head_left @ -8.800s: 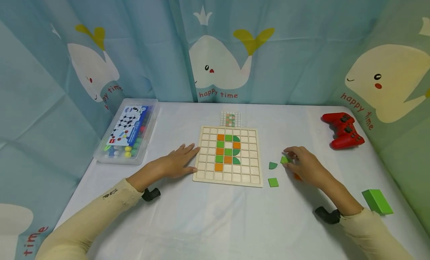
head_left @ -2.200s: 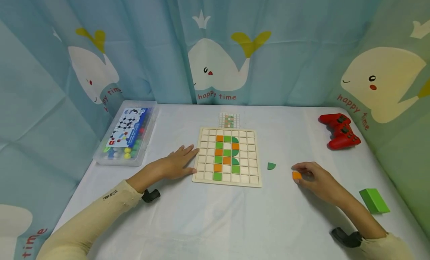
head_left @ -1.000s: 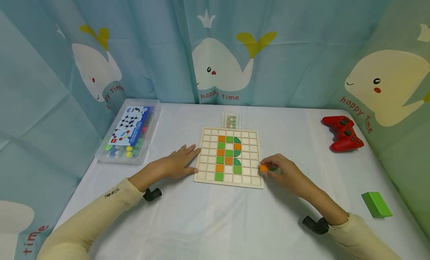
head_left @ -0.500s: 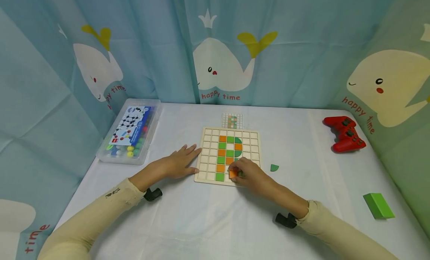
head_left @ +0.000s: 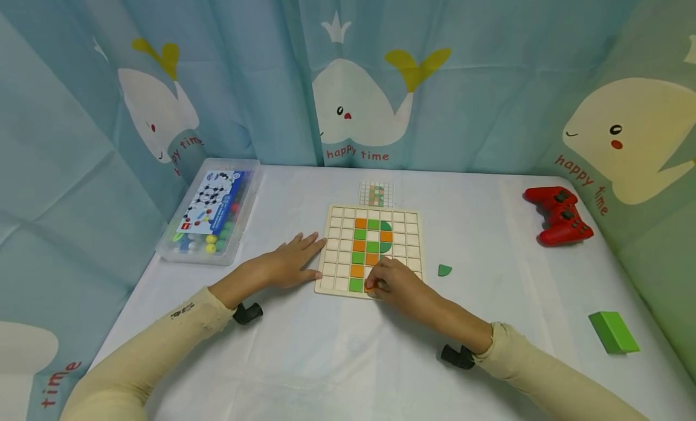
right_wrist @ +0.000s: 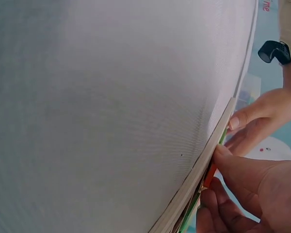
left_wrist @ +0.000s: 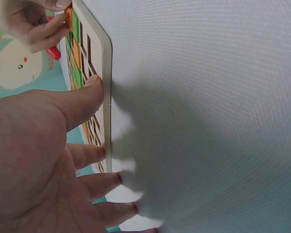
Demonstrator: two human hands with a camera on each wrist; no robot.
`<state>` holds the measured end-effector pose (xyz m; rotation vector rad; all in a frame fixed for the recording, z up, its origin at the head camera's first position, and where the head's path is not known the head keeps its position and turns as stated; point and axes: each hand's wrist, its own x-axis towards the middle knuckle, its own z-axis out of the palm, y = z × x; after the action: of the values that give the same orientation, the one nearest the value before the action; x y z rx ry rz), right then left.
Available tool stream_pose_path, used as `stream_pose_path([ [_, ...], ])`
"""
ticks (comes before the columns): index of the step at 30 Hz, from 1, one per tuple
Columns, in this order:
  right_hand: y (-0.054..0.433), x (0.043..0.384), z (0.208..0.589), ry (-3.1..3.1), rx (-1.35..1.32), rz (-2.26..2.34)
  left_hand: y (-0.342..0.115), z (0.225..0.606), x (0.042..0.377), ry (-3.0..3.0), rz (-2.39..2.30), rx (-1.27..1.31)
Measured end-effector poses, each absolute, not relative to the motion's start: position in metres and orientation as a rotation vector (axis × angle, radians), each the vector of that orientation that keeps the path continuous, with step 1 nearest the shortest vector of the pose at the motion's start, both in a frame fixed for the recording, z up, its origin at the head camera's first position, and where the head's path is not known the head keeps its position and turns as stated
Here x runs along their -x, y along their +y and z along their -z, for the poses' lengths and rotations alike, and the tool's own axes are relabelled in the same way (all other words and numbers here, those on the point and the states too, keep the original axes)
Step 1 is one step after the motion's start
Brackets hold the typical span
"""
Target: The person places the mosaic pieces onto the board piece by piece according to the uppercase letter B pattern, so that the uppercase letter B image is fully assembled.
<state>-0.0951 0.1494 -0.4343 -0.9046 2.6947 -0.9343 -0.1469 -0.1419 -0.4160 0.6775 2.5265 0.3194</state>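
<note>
A wooden grid board (head_left: 333,269) lies in the middle of the table, with orange and green square tiles and dark green quarter-round tiles in some cells. My right hand (head_left: 405,288) is over its lower right part, pinching an orange square tile (right_wrist: 210,174) between thumb and fingers at the bottom row, beside a green tile (head_left: 356,285). That hand hides several cells. My left hand (head_left: 290,261) lies with spread fingers at the board's left edge; in the left wrist view its thumb (left_wrist: 85,99) rests on the rim. A dark green quarter-round tile (head_left: 444,270) lies right of the board.
Behind the board lies a small pattern card (head_left: 376,194). A clear plastic box (head_left: 206,212) of coloured beads stands at the left. At the right are a red game controller (head_left: 559,216) and a green block (head_left: 614,332). A curtain (head_left: 478,119) hangs around the table.
Two green squares went from the table onto the board's lower rows. My right hand then picked up the orange tile and carried it left to the bottom row. My left hand stayed put.
</note>
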Motion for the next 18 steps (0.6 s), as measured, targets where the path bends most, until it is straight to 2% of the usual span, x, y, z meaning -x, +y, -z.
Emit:
stream_pose_path([
  [13,0.156,0.095,0.431,2.693,1.014,0.895,-0.141,0.417,0.149,2.524,-0.307,-0.673],
  [18,0.161,0.096,0.430,2.710,0.948,0.876,-0.141,0.417,0.149,2.521,-0.307,-0.669],
])
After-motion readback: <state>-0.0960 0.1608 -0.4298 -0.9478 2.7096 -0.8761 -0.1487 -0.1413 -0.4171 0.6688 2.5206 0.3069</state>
